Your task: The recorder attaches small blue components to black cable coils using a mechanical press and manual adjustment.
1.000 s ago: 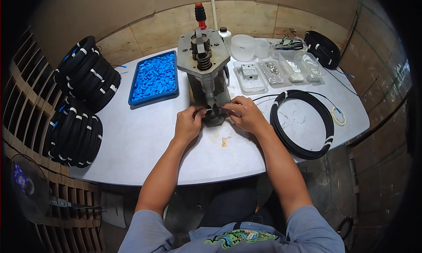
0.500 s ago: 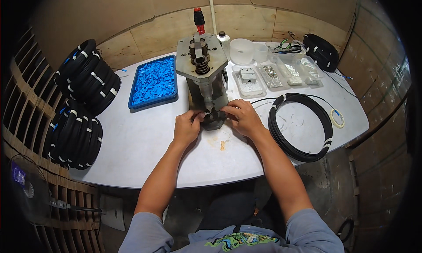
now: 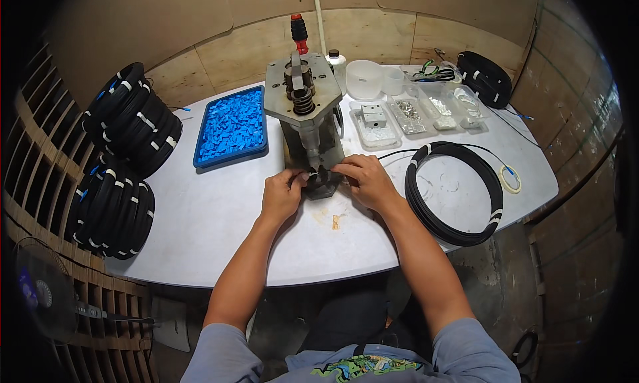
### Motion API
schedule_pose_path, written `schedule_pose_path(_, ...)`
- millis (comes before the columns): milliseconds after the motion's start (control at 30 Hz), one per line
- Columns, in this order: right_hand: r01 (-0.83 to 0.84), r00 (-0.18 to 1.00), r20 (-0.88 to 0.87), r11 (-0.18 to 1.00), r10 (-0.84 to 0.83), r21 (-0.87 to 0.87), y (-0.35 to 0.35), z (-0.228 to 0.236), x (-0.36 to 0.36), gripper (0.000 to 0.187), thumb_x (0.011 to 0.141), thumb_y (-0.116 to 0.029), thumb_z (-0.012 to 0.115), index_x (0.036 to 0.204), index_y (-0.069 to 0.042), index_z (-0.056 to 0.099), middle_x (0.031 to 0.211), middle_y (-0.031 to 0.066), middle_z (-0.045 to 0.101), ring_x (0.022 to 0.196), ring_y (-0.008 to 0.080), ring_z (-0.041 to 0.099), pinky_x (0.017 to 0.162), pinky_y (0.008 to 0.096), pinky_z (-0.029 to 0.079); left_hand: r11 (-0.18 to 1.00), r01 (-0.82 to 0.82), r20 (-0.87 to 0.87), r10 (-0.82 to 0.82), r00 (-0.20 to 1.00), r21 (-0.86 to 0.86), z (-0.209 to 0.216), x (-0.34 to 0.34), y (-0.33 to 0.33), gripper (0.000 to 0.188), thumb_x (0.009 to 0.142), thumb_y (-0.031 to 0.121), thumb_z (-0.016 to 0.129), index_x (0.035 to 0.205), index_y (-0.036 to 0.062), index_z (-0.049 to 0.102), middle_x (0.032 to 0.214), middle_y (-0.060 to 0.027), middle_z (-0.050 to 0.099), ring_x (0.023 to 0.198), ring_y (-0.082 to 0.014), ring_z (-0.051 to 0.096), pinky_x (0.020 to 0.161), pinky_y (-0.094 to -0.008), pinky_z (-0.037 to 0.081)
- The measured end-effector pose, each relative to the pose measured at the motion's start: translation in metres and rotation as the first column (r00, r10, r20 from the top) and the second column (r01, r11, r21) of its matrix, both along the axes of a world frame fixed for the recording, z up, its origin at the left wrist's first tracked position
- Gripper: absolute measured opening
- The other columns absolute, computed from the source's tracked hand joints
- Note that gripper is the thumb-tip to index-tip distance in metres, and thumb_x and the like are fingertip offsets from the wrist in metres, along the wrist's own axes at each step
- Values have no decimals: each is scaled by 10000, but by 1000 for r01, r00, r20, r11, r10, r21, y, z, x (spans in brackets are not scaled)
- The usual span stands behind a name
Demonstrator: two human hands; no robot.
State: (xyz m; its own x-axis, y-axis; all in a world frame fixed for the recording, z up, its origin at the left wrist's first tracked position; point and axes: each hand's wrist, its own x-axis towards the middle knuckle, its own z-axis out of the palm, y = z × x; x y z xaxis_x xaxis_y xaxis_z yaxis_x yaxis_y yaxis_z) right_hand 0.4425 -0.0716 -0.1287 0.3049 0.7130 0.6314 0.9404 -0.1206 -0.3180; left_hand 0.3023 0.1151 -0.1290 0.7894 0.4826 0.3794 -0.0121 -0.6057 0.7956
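Observation:
A grey metal bench press [image 3: 305, 116] with a spring and a red-and-black handle stands in front of me. At its base, my left hand [image 3: 283, 194] is closed in a pinch. A tiny light-coloured bit shows at those fingertips, too small to name. Across from it, my right hand [image 3: 368, 179] is closed around a black cable [image 3: 394, 154], which runs in from the coil [image 3: 414, 195] on the right. The cable's end by the press's lower tooling [image 3: 322, 174] is mostly hidden by my fingers. Both hands are level, one on each side of the tooling.
A blue tray [image 3: 198, 158] of small blue parts lies left of the press. Stacked black cable coils [image 3: 113, 206] stand at the far left. Clear boxes [image 3: 397, 140] with metal parts, white tubs [image 3: 363, 80], green-handled pliers [image 3: 432, 72] and another coil [image 3: 484, 80] are behind right.
The whole view has shifted very slightly. Both hands stay at the press's base, with the tiny light bit at the left fingertips showing a little more clearly.

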Motion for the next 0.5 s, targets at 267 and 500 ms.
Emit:
schedule_pose_path(267,20,1000,-7,999,-20,-25,0,-1,0,460,673,59,629,1082,-138,704,1033,51,650,976,263,589,886,362,430,999,31,0,-31,1000,12,-4,1,6,187,933,121,612,997,-25,709,769,-122,717,699,-167,674,677,-292,519)
schedule_pose_path(500,34,999,23,999,-33,-26,0,-2,1,453,668,23,661,1082,-154,713,1020,34,654,956,236,595,884,355,428,999,30,-3,-30,1000,15,-2,1,4,181,929,107,595,986,-20,711,769,-151,715,692,-225,698,668,-323,532)
